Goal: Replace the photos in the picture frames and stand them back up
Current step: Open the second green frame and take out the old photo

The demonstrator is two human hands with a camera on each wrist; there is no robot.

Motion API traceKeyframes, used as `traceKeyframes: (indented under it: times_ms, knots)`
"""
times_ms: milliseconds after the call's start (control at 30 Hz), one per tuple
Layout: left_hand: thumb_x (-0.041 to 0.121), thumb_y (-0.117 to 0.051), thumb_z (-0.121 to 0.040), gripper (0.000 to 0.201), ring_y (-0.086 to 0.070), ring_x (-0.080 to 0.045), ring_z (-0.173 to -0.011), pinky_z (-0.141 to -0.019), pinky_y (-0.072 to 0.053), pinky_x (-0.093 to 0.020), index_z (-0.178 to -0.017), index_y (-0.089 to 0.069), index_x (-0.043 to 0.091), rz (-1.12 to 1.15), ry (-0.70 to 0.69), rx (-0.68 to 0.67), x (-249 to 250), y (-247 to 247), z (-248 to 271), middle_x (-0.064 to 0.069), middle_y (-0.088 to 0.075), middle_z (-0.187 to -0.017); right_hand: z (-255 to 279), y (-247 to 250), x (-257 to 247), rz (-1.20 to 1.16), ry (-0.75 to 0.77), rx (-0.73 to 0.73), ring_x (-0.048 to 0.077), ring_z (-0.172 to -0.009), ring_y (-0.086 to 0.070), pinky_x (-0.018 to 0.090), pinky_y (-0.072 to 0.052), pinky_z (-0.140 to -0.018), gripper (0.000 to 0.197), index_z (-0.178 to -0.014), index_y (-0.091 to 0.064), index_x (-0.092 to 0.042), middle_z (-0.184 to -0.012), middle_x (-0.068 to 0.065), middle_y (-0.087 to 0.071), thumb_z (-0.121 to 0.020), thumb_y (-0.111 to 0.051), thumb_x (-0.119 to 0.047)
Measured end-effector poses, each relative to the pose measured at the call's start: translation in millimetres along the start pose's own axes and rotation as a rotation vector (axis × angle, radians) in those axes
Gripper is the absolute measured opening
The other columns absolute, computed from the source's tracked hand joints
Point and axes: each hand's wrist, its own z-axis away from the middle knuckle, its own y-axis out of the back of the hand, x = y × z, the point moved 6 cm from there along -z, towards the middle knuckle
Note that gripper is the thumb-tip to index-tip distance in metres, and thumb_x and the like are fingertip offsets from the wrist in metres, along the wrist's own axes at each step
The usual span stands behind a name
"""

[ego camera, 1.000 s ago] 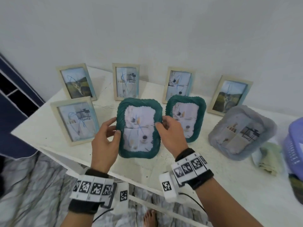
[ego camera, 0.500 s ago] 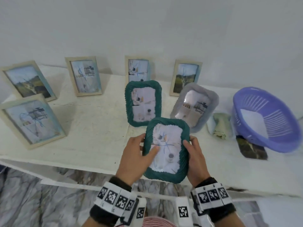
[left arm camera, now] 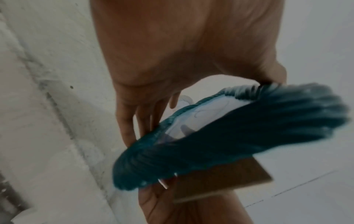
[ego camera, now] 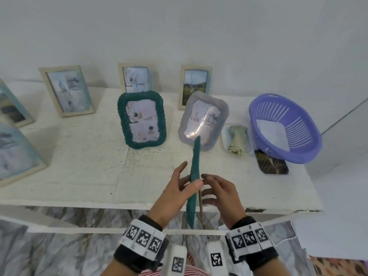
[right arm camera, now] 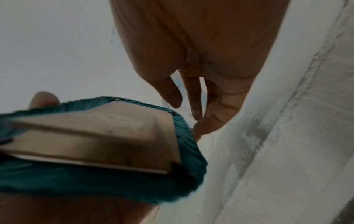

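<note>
— Where is the teal frame (ego camera: 194, 176)?
— Edge-on above the table's (ego camera: 83, 176) front edge; left hand (ego camera: 175, 193) pinches it, thumb against fingers.
— And the right hand (ego camera: 221, 193)?
— Fingers loosely spread beside its brown backing, grip unclear.

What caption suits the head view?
Left hand grips a teal woven picture frame edge-on above the white table, right hand alongside.
</note>
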Motion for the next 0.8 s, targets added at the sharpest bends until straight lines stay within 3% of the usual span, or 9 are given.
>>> traceKeyframes:
  times_ms: [67, 133, 233, 333, 433, 500, 667, 733, 800]
  knots:
    - [0.075, -0.068, -0.065, 0.095, -0.059, -0.015, -0.12, -0.106, -0.045, -0.046, -0.143, -0.036, 0.034, 0.109, -0.006, -0.022, -5.5, -2.9, -1.0, 0.001, -0.062, -0.131, -1.2, 2.3, 2.6, 0.073, 0.007, -0.035, 0.03, -0.073, -0.062, 0.043, -0.055, -0.066, 0.021, -0.107, -0.07, -0.006, -0.104, 0.023, -0.067, -0.098, -0.053, -0.015]
    - [0.076, -0.068, -0.065, 0.093, -0.06, -0.022, -0.12, -0.103, -0.046, -0.05, -0.14, -0.042, 0.027, 0.162, -0.035, -0.004, -9.9, -2.7, -1.9, -0.002, -0.064, -0.128, -0.8, 6.2, 1.2, 0.108, 0.027, -0.042, 0.028, -0.071, -0.061, 0.048, -0.056, -0.068, 0.019, -0.102, -0.072, -0.007, -0.094, 0.017, -0.07, -0.096, -0.054, -0.01]
    - [0.067, -0.071, -0.068, 0.078, -0.064, -0.016, -0.111, -0.088, -0.053, -0.036, -0.128, -0.051, 0.021, 0.169, -0.132, 0.133, -9.6, 12.7, -1.8, 0.004, -0.067, -0.118, -6.8, 29.1, 4.4, 0.221, 0.079, 0.081, 0.022, -0.071, -0.059, 0.041, -0.056, -0.064, 0.01, -0.091, -0.069, -0.011, -0.083, 0.011, -0.069, -0.091, -0.06, -0.007]
    - [0.042, -0.076, -0.078, 0.043, -0.067, -0.016, -0.092, -0.072, -0.054, -0.031, -0.112, -0.06, 0.021, 0.19, -0.136, 0.254, -18.4, 32.9, -4.0, -0.002, -0.07, -0.101, -16.3, 51.1, 10.5, 0.344, 0.099, 0.167, 0.023, -0.075, -0.061, 0.047, -0.057, -0.071, 0.005, -0.086, -0.064, -0.015, -0.08, 0.008, -0.067, -0.086, -0.065, -0.01]
    - [0.018, -0.068, -0.089, 0.017, -0.067, -0.023, -0.085, -0.064, -0.057, -0.031, -0.105, -0.065, 0.02, -0.025, -0.081, 0.328, -38.5, 49.0, -15.1, -0.006, -0.068, -0.089, -23.0, 58.3, 10.2, 0.5, 0.115, 0.172, 0.021, -0.068, -0.062, 0.045, -0.057, -0.068, 0.006, -0.085, -0.062, -0.018, -0.07, 0.003, -0.065, -0.085, -0.066, -0.013]
    - [0.014, -0.066, -0.092, 0.016, -0.068, -0.027, -0.084, -0.064, -0.059, -0.032, -0.105, -0.067, 0.023, -0.293, -0.069, 0.342, -48.3, 53.6, -23.6, -0.005, -0.068, -0.087, -25.7, 58.8, 9.4, 0.654, 0.128, 0.17, 0.016, -0.066, -0.061, 0.037, -0.054, -0.068, 0.006, -0.086, -0.06, -0.018, -0.067, -0.001, -0.063, -0.086, -0.066, -0.017]
    - [0.034, -0.063, -0.092, 0.021, -0.059, -0.006, -0.076, -0.075, -0.054, -0.033, -0.104, -0.071, 0.019, -0.747, -0.129, 0.414, -36.1, 46.8, -29.8, 0.011, -0.063, -0.082, -30.9, 61.3, 12.3, 0.823, 0.121, 0.154, 0.008, -0.064, -0.055, 0.021, -0.046, -0.061, 0.006, -0.087, -0.059, -0.018, -0.066, -0.006, -0.059, -0.087, -0.064, -0.019]
    - [0.054, -0.057, -0.089, 0.036, -0.057, -0.006, -0.079, -0.074, -0.051, -0.031, -0.105, -0.068, 0.024, -0.893, -0.089, 0.428, -33.2, 44.3, -32.7, 0.012, -0.061, -0.086, -34.0, 61.6, 12.3, 0.846, 0.106, 0.13, 0.013, -0.065, -0.058, 0.024, -0.048, -0.062, 0.007, -0.086, -0.058, -0.018, -0.064, -0.006, -0.057, -0.087, -0.064, -0.02]
    - [0.071, -0.05, -0.083, 0.058, -0.056, -0.012, -0.096, -0.081, -0.051, -0.035, -0.121, -0.059, 0.028, -0.992, -0.066, 0.463, -34.1, 45.0, -37.2, 0.008, -0.06, -0.104, -38.0, 60.5, 9.7, 0.88, 0.12, 0.111, 0.017, -0.066, -0.061, 0.031, -0.051, -0.066, 0.01, -0.088, -0.057, -0.017, -0.064, -0.004, -0.059, -0.088, -0.063, -0.025]
